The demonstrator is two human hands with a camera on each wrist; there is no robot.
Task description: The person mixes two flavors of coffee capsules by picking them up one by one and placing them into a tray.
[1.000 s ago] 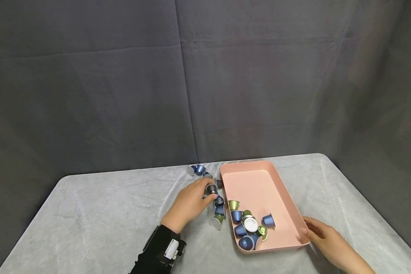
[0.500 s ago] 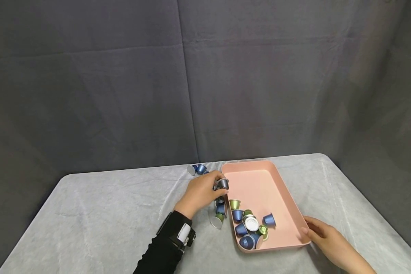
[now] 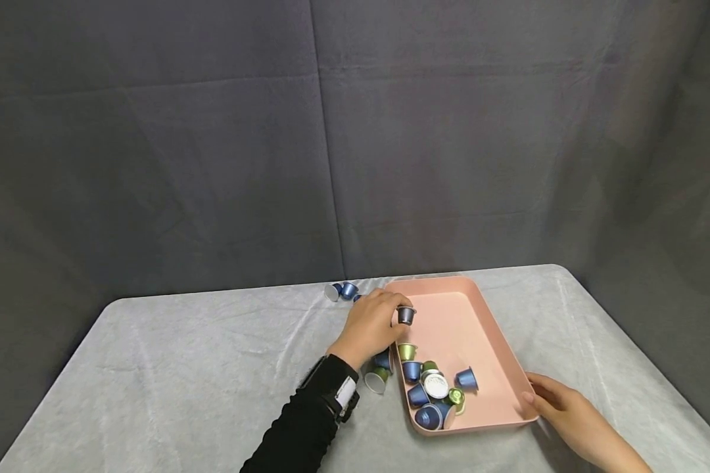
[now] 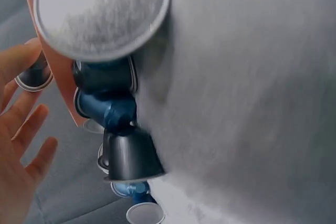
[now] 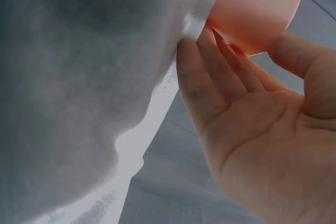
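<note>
My left hand (image 3: 369,328) pinches a dark grey coffee capsule (image 3: 406,316) between thumb and fingers, just inside the left rim of the pink tray (image 3: 449,315). The left wrist view also shows this capsule (image 4: 34,77) at the fingertips, with the other fingers spread. At the tray's near right corner, my right hand (image 3: 568,414) grips the rim, thumb on the wall and fingers along the outside. In the tray's near left part lie several capsules: green (image 3: 407,352), blue (image 3: 411,372) and one with its white lid (image 3: 435,385) upward.
Left of the tray more capsules lie on the grey cloth, among them a green one (image 3: 377,379) and a black one (image 4: 134,157). A blue capsule (image 3: 349,290) is near the table's back edge. A dark curtain (image 3: 213,164) hangs behind the table.
My left hand has taken the dark grey capsule from the row beside the tray and carried it right, over the tray's left rim. The right hand stays at the corner.
</note>
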